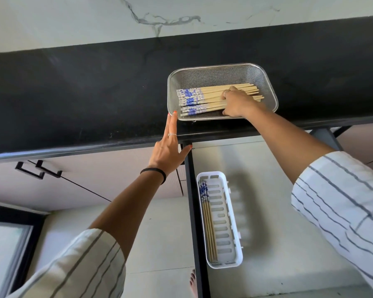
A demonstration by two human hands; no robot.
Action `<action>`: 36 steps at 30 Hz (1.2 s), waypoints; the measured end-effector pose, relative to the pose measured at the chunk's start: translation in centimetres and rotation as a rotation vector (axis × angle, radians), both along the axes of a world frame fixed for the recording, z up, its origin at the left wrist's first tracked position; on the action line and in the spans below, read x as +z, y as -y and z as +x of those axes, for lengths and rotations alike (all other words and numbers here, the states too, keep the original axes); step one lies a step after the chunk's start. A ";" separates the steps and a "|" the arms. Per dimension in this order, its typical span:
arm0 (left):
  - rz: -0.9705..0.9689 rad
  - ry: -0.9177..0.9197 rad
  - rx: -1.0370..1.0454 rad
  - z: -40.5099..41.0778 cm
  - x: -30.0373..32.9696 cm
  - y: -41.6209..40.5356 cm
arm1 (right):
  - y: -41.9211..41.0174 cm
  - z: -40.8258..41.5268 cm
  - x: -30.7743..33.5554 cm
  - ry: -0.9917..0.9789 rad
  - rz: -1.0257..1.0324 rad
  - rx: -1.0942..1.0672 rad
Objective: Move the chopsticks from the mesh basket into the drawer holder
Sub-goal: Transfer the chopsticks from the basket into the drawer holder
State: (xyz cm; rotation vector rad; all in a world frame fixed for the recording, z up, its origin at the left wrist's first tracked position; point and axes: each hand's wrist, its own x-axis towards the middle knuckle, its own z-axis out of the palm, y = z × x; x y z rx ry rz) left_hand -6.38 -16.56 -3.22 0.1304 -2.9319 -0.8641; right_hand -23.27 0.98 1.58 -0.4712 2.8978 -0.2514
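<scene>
Near the front edge of the black desk (73,93) sits the mesh basket (269,91), a rectangular steel-wire tray. Chopsticks (202,97) lie flat inside it in a loose bundle, with blue-patterned ends pointing left and plain tips pointing right. The right hand (237,103) reaches into the basket and rests on the bundle; its fingers curl over the plain shafts, with the thumb at the near side. How many sticks its grip encloses cannot be determined. The left hand (169,151) is extended with straight fingers and holds nothing; its fingertips touch the basket's near-left corner, and its thumb lies at the desk's front edge.

Below the desk's front edge, the drawer (267,190) stands pulled out. The white slotted holder (224,222) lies along the drawer's left side. A few chopsticks in the holder (208,222) lie against its left wall, patterned ends toward the desk.
</scene>
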 end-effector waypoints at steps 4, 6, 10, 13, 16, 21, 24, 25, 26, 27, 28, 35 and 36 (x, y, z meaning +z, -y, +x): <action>-0.005 0.002 0.003 0.0 -0.1 0.0 | 0.0 -0.4 -0.1 -0.015 0.023 0.033; -0.008 0.001 0.002 0.0 -0.1 0.0 | 0.0 -0.5 0.0 -0.023 0.048 0.061; -0.017 0.000 -0.002 0.1 0.0 0.1 | -0.1 -0.4 0.5 0.073 0.058 0.141; -0.014 -0.001 -0.001 0.1 0.0 0.1 | -0.3 -0.4 1.3 0.031 0.090 0.203; -0.018 0.004 -0.001 0.1 0.1 0.1 | -0.7 -0.2 2.0 -0.027 0.057 0.245; -0.009 0.024 -0.013 0.2 0.6 0.0 | -1.8 1.1 3.7 -0.135 0.035 0.242; -0.002 0.027 -0.017 0.3 0.7 0.0 | -2.4 3.4 4.8 -0.118 -0.132 0.174; 0.003 0.031 -0.018 0.3 0.7 0.0 | -2.6 4.4 4.9 -0.075 -0.221 0.143; 0.009 0.033 -0.021 0.3 0.7 0.0 | -3.0 5.6 5.0 -0.031 -0.315 0.110; 0.014 0.033 -0.024 0.3 0.7 0.0 | -3.5 7.0 4.9 0.011 -0.402 0.071; 0.016 0.033 -0.027 0.2 0.6 0.1 | -4.0 8.5 4.6 0.062 -0.496 0.026; 0.024 0.036 -0.032 0.0 0.3 0.4 | -7.3 20.0 -1.3 0.549 -0.866 -0.181; 0.030 0.034 -0.036 0.1 0.3 0.4 | -7.6 21.4 -2.5 0.626 -0.879 -0.222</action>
